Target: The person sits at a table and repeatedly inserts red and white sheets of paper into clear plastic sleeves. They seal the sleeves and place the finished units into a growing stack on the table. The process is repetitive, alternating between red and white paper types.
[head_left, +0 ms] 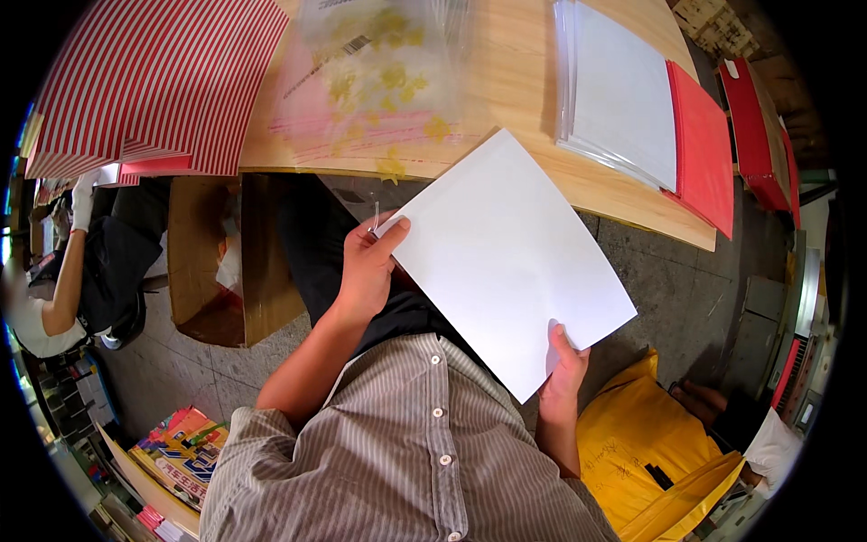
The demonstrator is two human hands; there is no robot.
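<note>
A blank white sheet or thin stack of paper (519, 262) is held tilted over my lap, in front of the table edge. My left hand (372, 262) grips its left corner, thumb on top and the other fingers underneath. At the lower right corner my right hand (564, 366) pinches it the same way, its fingers mostly hidden below. Beyond the paper, clear plastic bags with yellow printed shapes (370, 81) lie on the table. To the right on the table is a pile of white sheets in clear sleeves (619, 90), beside a red sheet or folder (703, 149).
Red-and-white striped sheets (163, 81) are stacked on the wooden table (510, 77) at far left. Below stands an open cardboard box (206, 262). A yellow bag (650, 452) sits on the floor at right. A co-worker's gloved hand (83, 200) is at the left.
</note>
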